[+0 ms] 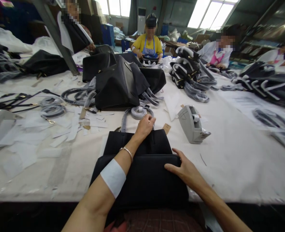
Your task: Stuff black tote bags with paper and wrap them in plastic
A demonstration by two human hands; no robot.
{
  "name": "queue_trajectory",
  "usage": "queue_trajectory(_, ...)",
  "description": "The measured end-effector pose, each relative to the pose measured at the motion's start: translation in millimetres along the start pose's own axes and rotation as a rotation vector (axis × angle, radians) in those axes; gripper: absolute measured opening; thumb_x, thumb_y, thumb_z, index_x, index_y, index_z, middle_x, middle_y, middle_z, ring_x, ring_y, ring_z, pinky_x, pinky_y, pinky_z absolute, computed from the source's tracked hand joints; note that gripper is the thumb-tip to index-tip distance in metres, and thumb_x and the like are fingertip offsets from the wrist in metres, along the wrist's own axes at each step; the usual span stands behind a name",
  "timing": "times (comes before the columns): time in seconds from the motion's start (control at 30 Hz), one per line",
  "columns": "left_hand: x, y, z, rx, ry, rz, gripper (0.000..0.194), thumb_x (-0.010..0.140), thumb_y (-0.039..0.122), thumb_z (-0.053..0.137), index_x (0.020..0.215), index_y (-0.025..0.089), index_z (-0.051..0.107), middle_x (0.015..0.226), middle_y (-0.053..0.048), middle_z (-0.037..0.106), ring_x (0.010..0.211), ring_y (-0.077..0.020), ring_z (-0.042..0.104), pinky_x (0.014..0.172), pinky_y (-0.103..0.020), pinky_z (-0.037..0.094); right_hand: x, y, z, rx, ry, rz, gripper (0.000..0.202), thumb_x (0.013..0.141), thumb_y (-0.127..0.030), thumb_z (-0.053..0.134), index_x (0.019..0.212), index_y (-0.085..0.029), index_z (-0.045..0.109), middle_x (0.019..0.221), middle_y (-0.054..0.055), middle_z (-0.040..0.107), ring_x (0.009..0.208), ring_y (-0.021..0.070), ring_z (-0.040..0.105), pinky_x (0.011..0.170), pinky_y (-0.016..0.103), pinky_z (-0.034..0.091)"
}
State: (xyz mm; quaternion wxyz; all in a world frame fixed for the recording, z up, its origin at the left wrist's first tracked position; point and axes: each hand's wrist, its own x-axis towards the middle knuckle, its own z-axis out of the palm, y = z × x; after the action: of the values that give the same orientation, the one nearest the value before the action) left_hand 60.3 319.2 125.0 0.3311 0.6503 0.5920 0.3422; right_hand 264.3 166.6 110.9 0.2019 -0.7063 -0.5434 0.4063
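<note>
A black handbag (149,180) lies in front of me at the table's near edge, its flap-like upper part (118,141) pointing away. Plastic wrapping covers its grey-looking handle (124,121), and a coiled wrapped strap (138,112) lies within the handle's loop. My left hand (144,125) reaches across the bag, fingers closed at the coil's near right side; the exact grip is partly hidden. At the bag's right corner is my right hand (182,166), thumb on the front face and fingers around the edge. Beyond the bag's upper right edge shows a brown tag (166,128).
A grey tape dispenser (190,124) stands to the right. Several black bags (118,83) are heaped ahead, with more wrapped bags (188,69) behind. Paper scraps (26,138) and coiled straps (52,108) litter the left. Co-workers (148,45) sit across the table.
</note>
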Motion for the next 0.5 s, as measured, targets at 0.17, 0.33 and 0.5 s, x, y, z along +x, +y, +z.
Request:
queue_trajectory(0.17,-70,-2,-92.4,0.189,-0.176,0.227,0.040,0.083,0.040,0.065,0.120,0.026,0.061,0.129,-0.007,0.062,0.118,-0.0260,0.057,0.103,-0.033,0.040,17,0,1,-0.070,-0.058,-0.049,0.072,0.060,-0.056,0.079,0.120,-0.020,0.061,0.111,0.012,0.070,0.104,0.0322,0.064,0.090,0.039,0.049)
queue_trajectory(0.33,-172,-63,-133.6,0.367,-0.031,-0.124,0.069,0.076,0.049,0.067,0.137,0.022,0.049,0.149,-0.013,0.044,0.138,-0.0325,0.039,0.115,-0.045,0.028,20,-4,-2,-0.196,-0.117,-0.087,0.063,0.064,-0.062,0.073,0.108,-0.019,0.065,0.098,0.012,0.073,0.094,0.0317,0.067,0.081,0.036,0.050)
queue_trajectory(0.5,-194,-91,-119.3,0.229,0.217,-0.420,0.093,0.073,0.057,0.064,0.145,0.007,0.033,0.143,-0.023,0.047,0.131,-0.0343,0.047,0.111,-0.047,0.035,19,-21,-1,-0.183,-0.172,-0.086,0.051,0.067,-0.060,0.071,0.093,-0.017,0.063,0.087,0.010,0.072,0.086,0.0296,0.068,0.073,0.035,0.049)
